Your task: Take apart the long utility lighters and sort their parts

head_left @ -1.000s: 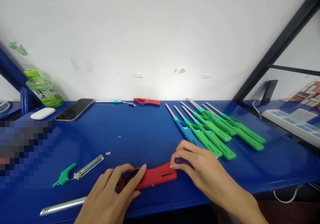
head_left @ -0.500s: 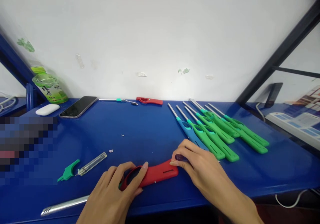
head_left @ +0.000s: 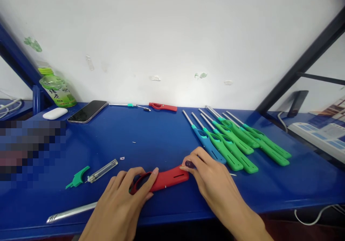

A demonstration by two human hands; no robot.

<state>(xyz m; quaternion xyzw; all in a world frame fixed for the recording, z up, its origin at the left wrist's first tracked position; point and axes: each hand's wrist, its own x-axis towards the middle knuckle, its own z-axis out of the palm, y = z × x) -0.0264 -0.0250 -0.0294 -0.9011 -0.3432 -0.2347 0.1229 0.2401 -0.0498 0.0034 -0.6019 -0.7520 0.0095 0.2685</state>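
A red lighter handle (head_left: 168, 178) lies near the table's front edge. My left hand (head_left: 125, 198) grips its looped end, thumb on top. My right hand (head_left: 211, 178) is closed round a dark purple tool handle (head_left: 190, 164), its fingertips at the handle's right end. The tool's tip is hidden. To the left are a green plastic piece (head_left: 78, 178), a clear tube (head_left: 102, 171), a small white part (head_left: 122, 158) and a metal tube (head_left: 71, 213), partly behind my left hand.
Several green lighters (head_left: 237, 158) and a blue one (head_left: 212, 147) lie at the right. Along the wall are a red casing (head_left: 163, 107), a thin rod (head_left: 121, 105), a phone (head_left: 87, 111), a white case (head_left: 55, 114) and a bottle (head_left: 58, 90).
The view has shifted slightly. Both hands keep their hold, and my right hand with the tool has moved slightly leftward at the red handle's end.
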